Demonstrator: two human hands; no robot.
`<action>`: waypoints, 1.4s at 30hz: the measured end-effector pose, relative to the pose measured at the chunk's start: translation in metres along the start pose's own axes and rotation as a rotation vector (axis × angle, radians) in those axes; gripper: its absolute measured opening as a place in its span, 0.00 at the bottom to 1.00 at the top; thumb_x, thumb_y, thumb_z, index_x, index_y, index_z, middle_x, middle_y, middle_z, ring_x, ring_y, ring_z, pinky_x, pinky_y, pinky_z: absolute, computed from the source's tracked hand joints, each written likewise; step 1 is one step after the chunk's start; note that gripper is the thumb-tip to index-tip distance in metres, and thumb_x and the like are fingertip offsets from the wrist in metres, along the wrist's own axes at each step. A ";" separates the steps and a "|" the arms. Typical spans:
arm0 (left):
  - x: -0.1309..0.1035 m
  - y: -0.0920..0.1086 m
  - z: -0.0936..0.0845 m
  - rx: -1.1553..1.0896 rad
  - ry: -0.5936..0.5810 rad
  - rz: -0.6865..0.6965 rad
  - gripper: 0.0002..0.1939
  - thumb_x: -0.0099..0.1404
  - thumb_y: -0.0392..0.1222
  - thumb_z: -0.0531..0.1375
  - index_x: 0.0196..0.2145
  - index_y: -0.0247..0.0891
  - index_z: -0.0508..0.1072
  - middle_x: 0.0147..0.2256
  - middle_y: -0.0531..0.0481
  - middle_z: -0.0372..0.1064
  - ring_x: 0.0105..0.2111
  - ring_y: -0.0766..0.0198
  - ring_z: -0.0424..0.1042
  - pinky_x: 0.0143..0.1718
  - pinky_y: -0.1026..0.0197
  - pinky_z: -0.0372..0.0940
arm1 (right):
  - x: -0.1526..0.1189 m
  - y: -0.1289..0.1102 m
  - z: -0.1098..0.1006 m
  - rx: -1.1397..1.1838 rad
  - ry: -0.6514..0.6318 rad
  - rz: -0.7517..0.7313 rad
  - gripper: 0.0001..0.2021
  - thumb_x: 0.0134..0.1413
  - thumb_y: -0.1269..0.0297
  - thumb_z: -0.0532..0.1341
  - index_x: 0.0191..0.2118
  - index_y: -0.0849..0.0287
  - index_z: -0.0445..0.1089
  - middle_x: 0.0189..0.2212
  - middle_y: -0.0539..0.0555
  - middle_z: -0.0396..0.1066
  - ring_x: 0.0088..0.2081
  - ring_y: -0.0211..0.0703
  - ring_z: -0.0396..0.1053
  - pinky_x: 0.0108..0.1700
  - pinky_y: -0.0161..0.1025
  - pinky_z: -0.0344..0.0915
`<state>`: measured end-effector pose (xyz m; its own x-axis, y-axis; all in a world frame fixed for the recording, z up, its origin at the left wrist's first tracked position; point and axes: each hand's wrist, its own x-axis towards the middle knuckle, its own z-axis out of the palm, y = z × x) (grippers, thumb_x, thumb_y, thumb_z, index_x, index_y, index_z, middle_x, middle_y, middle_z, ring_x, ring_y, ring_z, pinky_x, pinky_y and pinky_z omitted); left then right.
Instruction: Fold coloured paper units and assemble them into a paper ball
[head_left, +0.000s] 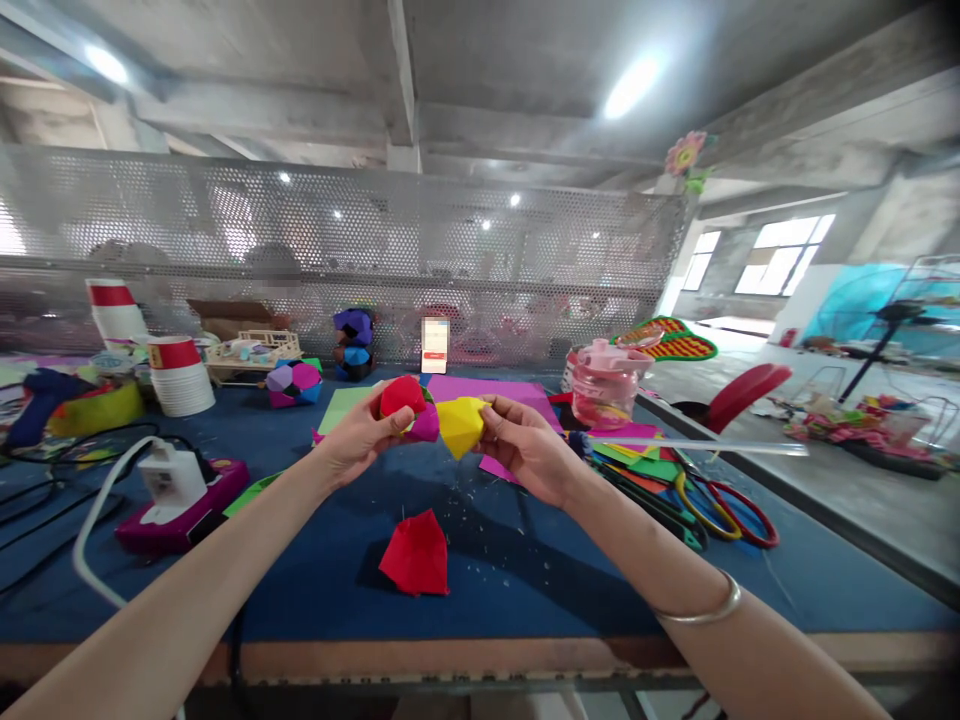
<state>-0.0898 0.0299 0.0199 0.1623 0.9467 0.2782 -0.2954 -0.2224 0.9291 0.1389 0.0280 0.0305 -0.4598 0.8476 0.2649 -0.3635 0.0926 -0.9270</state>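
Note:
Over the middle of the blue table, my left hand (362,435) is closed on a folded red and purple paper piece (424,418). Just to its right, my right hand (525,445) pinches a yellow folded paper piece (460,424) by its right edge. The two paper pieces are side by side at their near edges; whether they touch is hard to tell. Below them a red folded paper piece (417,553) lies on the blue table (315,590), touched by neither hand.
Left: a purple power strip (221,490) with cables, stacked paper cups (180,375), a multicoloured paper ball (293,383). Back: a phone (434,345) before a perforated metal screen (480,240). Right: a pink jug (602,385), scissors (742,513), coloured paper sheets (637,460).

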 end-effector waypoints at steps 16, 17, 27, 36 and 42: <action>-0.002 -0.004 0.006 0.088 -0.001 0.054 0.36 0.48 0.48 0.74 0.53 0.40 0.72 0.49 0.44 0.73 0.48 0.54 0.71 0.51 0.55 0.65 | -0.002 0.006 0.008 0.017 0.042 0.053 0.18 0.42 0.55 0.74 0.36 0.60 0.74 0.31 0.51 0.76 0.28 0.33 0.71 0.31 0.29 0.72; -0.002 -0.003 0.006 0.091 -0.004 0.058 0.35 0.48 0.48 0.74 0.53 0.40 0.72 0.49 0.44 0.73 0.48 0.54 0.71 0.51 0.55 0.65 | -0.001 0.006 0.008 0.011 0.054 0.048 0.17 0.43 0.55 0.74 0.36 0.60 0.74 0.32 0.51 0.76 0.27 0.32 0.71 0.31 0.29 0.72; -0.006 0.002 0.012 0.146 -0.043 0.095 0.42 0.52 0.43 0.73 0.62 0.46 0.62 0.45 0.48 0.72 0.44 0.59 0.71 0.47 0.58 0.67 | -0.002 0.005 0.009 0.005 0.072 0.057 0.17 0.43 0.55 0.74 0.36 0.61 0.75 0.31 0.52 0.76 0.27 0.33 0.72 0.30 0.29 0.72; -0.005 -0.002 0.009 0.227 -0.128 0.132 0.31 0.57 0.45 0.69 0.57 0.45 0.68 0.48 0.47 0.71 0.45 0.57 0.70 0.45 0.60 0.68 | -0.001 0.006 0.007 -0.010 0.079 0.059 0.16 0.45 0.56 0.73 0.36 0.61 0.75 0.32 0.52 0.77 0.27 0.33 0.72 0.31 0.29 0.73; -0.006 -0.002 0.007 0.319 -0.164 0.170 0.28 0.58 0.46 0.68 0.56 0.45 0.69 0.50 0.45 0.69 0.46 0.56 0.70 0.44 0.60 0.67 | 0.000 0.008 0.006 -0.027 0.078 0.057 0.17 0.44 0.54 0.74 0.36 0.61 0.75 0.32 0.52 0.77 0.28 0.33 0.72 0.31 0.29 0.73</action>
<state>-0.0839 0.0231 0.0184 0.2923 0.8463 0.4454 -0.0276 -0.4581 0.8885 0.1313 0.0253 0.0244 -0.4144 0.8898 0.1912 -0.3158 0.0565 -0.9472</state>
